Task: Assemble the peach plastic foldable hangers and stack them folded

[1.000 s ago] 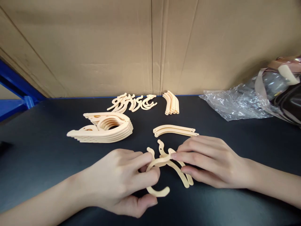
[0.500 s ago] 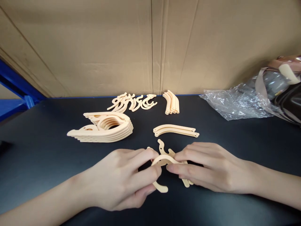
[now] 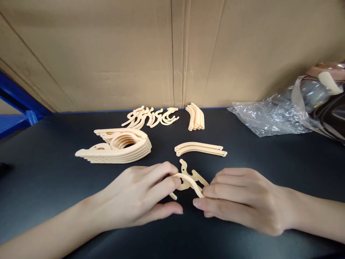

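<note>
Both my hands meet over a cluster of cream plastic hanger parts (image 3: 190,179) low on the black table (image 3: 54,180). My left hand (image 3: 142,196) pinches the left end of a curved strip with its fingers closed. My right hand (image 3: 242,198) is closed on the strip's right end and covers other curved pieces under its fingers. A small hook-shaped piece (image 3: 184,166) sticks up just behind the strip.
A stack of cream hanger bodies (image 3: 118,147) lies to the left. Behind it are several small hooks (image 3: 151,117) and a bundle of curved bars (image 3: 196,118). Two curved arms (image 3: 201,149) lie behind my hands. A crumpled clear plastic bag (image 3: 272,117) sits right; a cardboard wall (image 3: 172,54) stands behind.
Both hands shifted the curved strip: the C-shaped end that hung below my left fingers is gone from sight, and my right hand slid nearer and lower, closing over the strip's right end.
</note>
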`<state>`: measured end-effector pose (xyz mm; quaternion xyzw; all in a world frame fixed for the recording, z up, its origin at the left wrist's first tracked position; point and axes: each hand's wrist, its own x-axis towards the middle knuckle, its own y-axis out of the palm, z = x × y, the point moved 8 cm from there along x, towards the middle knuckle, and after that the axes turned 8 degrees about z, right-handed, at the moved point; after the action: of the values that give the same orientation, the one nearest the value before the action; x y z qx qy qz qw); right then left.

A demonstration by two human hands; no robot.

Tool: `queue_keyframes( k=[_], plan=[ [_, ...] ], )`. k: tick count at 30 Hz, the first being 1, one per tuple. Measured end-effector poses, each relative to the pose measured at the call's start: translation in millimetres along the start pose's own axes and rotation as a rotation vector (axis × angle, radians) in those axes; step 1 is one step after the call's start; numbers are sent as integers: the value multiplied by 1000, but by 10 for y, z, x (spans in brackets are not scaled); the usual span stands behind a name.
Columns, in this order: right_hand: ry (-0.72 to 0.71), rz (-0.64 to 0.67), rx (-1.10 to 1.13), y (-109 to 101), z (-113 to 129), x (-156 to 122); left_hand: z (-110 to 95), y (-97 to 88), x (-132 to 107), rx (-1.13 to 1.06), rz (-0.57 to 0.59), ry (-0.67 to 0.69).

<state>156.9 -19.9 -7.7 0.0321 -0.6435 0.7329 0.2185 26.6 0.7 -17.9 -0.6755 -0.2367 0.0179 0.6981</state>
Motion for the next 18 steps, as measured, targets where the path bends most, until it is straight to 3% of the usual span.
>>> queue_keyframes(
  k=[13, 18],
  plan=[
    [-52, -93, -89, -16, 47, -85, -34, -58, -49, 140, -125, 19],
    [-62, -50, -91, 11, 48, -60, -50, -44, -29, 110, -76, 48]
  ],
)
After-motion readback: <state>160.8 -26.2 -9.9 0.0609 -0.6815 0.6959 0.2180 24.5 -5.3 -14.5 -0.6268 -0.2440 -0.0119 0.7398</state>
